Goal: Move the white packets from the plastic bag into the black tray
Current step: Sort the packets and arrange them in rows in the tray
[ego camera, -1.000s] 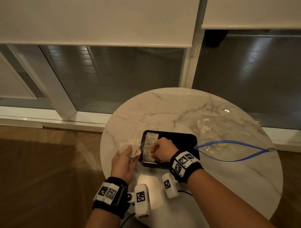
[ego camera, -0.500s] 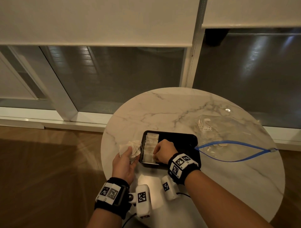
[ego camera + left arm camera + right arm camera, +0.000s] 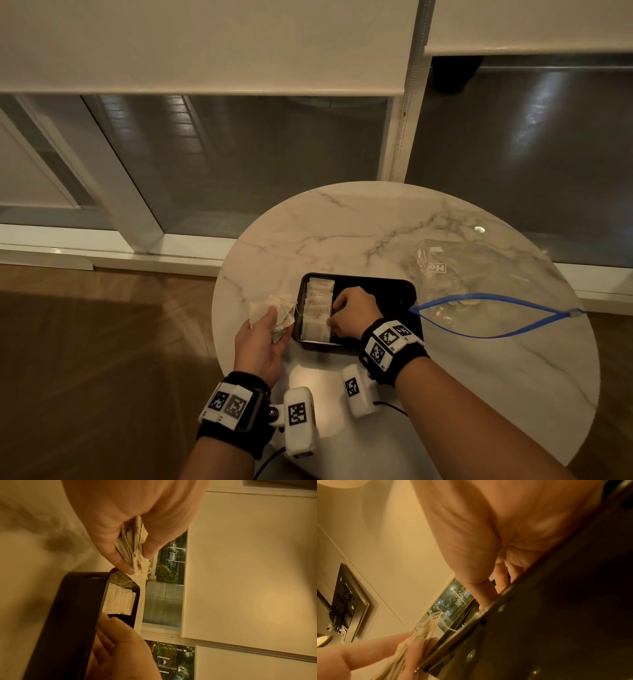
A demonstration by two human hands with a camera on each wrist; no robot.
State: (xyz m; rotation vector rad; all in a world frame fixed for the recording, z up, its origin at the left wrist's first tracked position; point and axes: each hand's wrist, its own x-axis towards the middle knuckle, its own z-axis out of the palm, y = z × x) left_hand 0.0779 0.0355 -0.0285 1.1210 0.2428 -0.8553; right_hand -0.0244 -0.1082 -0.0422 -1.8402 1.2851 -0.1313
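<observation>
The black tray [image 3: 376, 283] sits on the round marble table, with a row of white packets [image 3: 319, 303] along its left side. My left hand [image 3: 263, 337] hovers just left of the tray and grips a bunch of white packets [image 3: 275, 310] between thumb and fingers [image 3: 120, 561]. My right hand [image 3: 352, 310] is inside the tray with curled fingers, thumb and fingertips at the right edge of the nearest packet [image 3: 315, 330]. The clear plastic bag [image 3: 479, 277] with a blue zip lies open to the right of the tray, with a few pale packets inside.
The table edge [image 3: 222, 308] runs close under my left hand, with wooden floor beyond. Bare marble lies behind the tray and at the near right. Windows and roller blinds stand behind the table.
The right hand has shifted slightly toward the near end of the packet row inside the tray. The left hand keeps its bunch in the same place.
</observation>
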